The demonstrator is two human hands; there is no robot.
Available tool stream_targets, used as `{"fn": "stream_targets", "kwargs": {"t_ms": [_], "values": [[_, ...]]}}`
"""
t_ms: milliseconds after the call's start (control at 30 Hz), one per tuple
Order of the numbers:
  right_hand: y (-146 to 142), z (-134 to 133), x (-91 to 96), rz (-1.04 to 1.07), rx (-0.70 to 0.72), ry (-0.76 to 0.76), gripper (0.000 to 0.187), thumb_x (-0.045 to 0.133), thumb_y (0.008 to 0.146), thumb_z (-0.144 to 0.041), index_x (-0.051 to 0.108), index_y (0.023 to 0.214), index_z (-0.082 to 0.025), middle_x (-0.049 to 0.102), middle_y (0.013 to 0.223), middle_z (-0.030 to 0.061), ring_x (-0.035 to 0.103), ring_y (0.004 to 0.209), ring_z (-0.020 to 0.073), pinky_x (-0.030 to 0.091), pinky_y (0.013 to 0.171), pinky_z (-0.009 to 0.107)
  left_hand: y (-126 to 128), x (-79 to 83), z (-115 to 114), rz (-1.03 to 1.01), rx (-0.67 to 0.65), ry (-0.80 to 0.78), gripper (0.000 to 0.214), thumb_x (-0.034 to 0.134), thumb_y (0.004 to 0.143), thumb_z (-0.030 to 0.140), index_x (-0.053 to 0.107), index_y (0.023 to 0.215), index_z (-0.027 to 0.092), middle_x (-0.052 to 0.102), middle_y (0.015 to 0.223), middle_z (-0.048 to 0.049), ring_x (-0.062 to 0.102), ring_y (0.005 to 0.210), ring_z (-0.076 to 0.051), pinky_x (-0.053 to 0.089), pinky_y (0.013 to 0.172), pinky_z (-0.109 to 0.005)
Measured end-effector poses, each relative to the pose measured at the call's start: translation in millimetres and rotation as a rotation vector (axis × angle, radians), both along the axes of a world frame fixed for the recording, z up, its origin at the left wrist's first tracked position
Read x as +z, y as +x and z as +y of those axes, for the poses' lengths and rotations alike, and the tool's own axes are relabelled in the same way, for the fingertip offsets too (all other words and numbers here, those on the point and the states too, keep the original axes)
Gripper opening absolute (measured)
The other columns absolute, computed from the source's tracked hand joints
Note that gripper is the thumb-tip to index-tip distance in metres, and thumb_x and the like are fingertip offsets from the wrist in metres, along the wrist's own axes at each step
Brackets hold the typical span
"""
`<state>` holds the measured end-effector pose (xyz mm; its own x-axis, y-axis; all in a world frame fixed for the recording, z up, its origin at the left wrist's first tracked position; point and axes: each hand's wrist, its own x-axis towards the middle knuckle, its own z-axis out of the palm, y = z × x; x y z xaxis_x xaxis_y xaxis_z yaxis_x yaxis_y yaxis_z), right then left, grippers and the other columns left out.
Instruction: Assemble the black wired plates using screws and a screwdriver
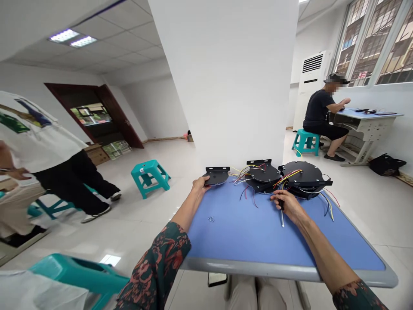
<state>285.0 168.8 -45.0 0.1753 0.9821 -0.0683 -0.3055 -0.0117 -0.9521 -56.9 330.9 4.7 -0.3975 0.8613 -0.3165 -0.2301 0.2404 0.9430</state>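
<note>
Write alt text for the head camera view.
A person's right hand grips a screwdriver and the left hand rests on a black metal plate at a blue table, beside stacked black discs trailing coloured wires. Another person sits by the windows.

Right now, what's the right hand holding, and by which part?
The right hand holds a screwdriver by its dark handle, with the metal shaft pointing down toward the person.
</note>
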Motion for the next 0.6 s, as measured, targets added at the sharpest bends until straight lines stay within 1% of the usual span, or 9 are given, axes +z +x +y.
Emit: {"fn": "stream_targets", "kwargs": {"t_ms": [100, 233, 300, 333, 400, 467, 567, 600], "values": [[1.8, 1.5, -5.1, -0.168, -0.051, 0.036, 0.028, 0.073, 0.066, -0.022, 0.059, 0.090, -0.019, 0.069, 0.081, 0.0068, 0.053, 0.060, 0.0131, 0.040, 0.050, 0.025, -26.9, 13.4, -23.3, -0.020, 0.030, 0.046, 0.032, 0.072, 0.080, 0.009, 0.066, 0.111, 0.011, 0.075, 0.090, -0.0108, 0.073, 0.081, -0.021, 0.064, 0.072, -0.033], [2.0, 0.2, -8.6, -0.494, -0.121, 0.054, 0.021, 0.066, 0.073, -0.024, 0.059, 0.092, -0.021, 0.065, 0.074, 0.0017, 0.055, 0.062, 0.0158, 0.041, 0.058, 0.028, -51.0, 34.5, -56.9, -0.070, 0.037, 0.091, 0.028, 0.069, 0.083, 0.010, 0.067, 0.110, 0.014, 0.075, 0.085, -0.0084, 0.073, 0.080, -0.019, 0.063, 0.071, -0.028], [0.2, -2.9, -7.7, -0.693, -0.157, 0.062, 0.017, 0.062, 0.076, -0.019, 0.061, 0.093, -0.021, 0.064, 0.074, 0.0018, 0.059, 0.071, 0.0191, 0.043, 0.067, 0.030, -56.5, 42.2, -76.3, -0.101, 0.019, 0.104, 0.024, 0.069, 0.084, 0.011, 0.068, 0.108, 0.015, 0.075, 0.083, -0.0079, 0.074, 0.081, -0.020, 0.063, 0.069, -0.027], [-1.4, -5.2, -6.7, -0.791, -0.168, 0.070, 0.019, 0.060, 0.077, -0.015, 0.063, 0.095, -0.020, 0.065, 0.079, 0.0033, 0.061, 0.079, 0.0207, 0.043, 0.073, 0.031, -57.1, 44.4, -86.8, -0.116, 0.002, 0.109, 0.023, 0.069, 0.084, 0.012, 0.069, 0.107, 0.015, 0.076, 0.083, -0.0078, 0.074, 0.082, -0.020, 0.063, 0.067, -0.026], [-5.7, -10.8, -4.4, -0.968, -0.172, 0.087, 0.027, 0.057, 0.077, -0.008, 0.065, 0.101, -0.018, 0.067, 0.095, 0.0085, 0.060, 0.094, 0.0236, 0.041, 0.083, 0.033, -53.6, 44.6, -108.4, -0.140, -0.045, 0.109, 0.020, 0.070, 0.083, 0.012, 0.070, 0.102, 0.014, 0.077, 0.084, -0.0085, 0.074, 0.084, -0.022, 0.063, 0.065, -0.026], [-9.7, -17.3, -2.0, -1.117, -0.156, 0.089, 0.034, 0.055, 0.077, -0.003, 0.066, 0.107, -0.016, 0.065, 0.108, 0.0135, 0.058, 0.104, 0.0265, 0.039, 0.088, 0.034, -43.7, 39.1, -129.3, -0.162, -0.111, 0.096, 0.016, 0.071, 0.081, 0.010, 0.072, 0.096, 0.013, 0.078, 0.088, -0.0103, 0.075, 0.087, -0.023, 0.063, 0.065, -0.025], [-10.5, -28.0, 1.3, -1.284, -0.130, 0.070, 0.037, 0.054, 0.078, 0.002, 0.068, 0.108, -0.015, 0.063, 0.113, 0.0168, 0.055, 0.112, 0.0291, 0.037, 0.092, 0.035, -19.2, 23.0, -155.8, -0.196, -0.233, 0.048, 0.012, 0.075, 0.077, 0.010, 0.074, 0.089, 0.011, 0.078, 0.093, -0.0133, 0.075, 0.087, -0.026, 0.064, 0.066, -0.028], [-8.9, -31.9, 2.4, -1.321, -0.125, 0.063, 0.037, 0.053, 0.078, 0.003, 0.068, 0.107, -0.015, 0.063, 0.113, 0.0170, 0.055, 0.113, 0.0293, 0.037, 0.094, 0.036, -9.3, 16.5, -163.3, -0.218, -0.297, 0.014, 0.012, 0.076, 0.077, 0.013, 0.074, 0.088, 0.011, 0.078, 0.094, -0.0136, 0.075, 0.086, -0.026, 0.064, 0.064, -0.028]]}}
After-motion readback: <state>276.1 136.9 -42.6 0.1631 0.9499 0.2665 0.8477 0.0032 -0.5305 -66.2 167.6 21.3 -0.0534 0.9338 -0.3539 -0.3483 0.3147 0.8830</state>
